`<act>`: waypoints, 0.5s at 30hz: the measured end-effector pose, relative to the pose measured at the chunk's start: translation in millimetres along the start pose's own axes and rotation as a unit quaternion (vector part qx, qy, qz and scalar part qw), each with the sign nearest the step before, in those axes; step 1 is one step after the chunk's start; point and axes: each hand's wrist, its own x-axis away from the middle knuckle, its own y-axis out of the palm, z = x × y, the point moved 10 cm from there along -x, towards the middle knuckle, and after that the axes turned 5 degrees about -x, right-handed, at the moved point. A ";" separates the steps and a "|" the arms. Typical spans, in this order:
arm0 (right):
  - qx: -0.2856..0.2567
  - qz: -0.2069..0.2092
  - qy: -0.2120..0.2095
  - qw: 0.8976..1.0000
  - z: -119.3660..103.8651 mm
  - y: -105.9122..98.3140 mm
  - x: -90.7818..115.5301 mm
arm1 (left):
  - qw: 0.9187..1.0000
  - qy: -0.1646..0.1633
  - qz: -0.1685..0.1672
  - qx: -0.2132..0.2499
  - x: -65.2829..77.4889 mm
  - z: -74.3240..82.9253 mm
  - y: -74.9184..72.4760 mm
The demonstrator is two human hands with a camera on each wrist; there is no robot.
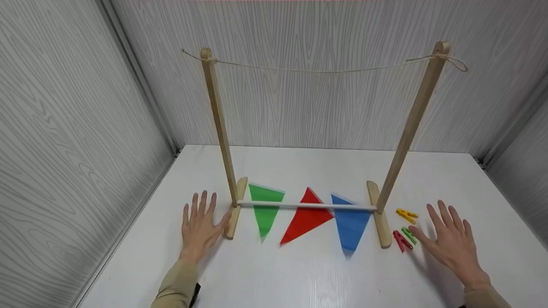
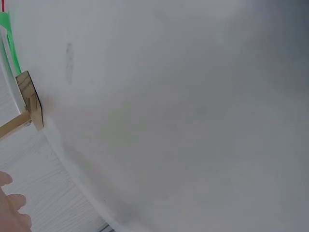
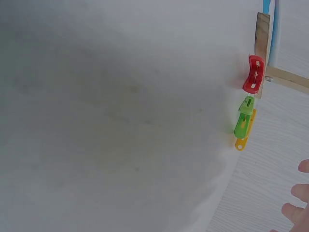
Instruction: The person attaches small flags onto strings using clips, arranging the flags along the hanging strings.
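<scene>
Currently, the right hand, fingers spread wide, is pointing its thumb toward three plastic clothespins, red, green and yellow. The left hand, equally wide, is flanking a flat wooden foot, thumb contact unclear. Between the hands, three triangular flags, green, red and blue, are lying flat. Above, thin beige string is joining two wooden posts.
</scene>
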 end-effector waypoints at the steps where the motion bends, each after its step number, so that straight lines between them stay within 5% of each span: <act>1: -0.002 -0.001 0.001 1.000 0.0 0.5 0.1 | 1.000 -0.001 0.001 0.000 0.5 -0.1 -0.4; 15: -0.069 -0.078 0.039 0.994 -4.5 16.9 0.4 | 0.997 0.024 0.071 -0.015 10.7 13.3 -14.6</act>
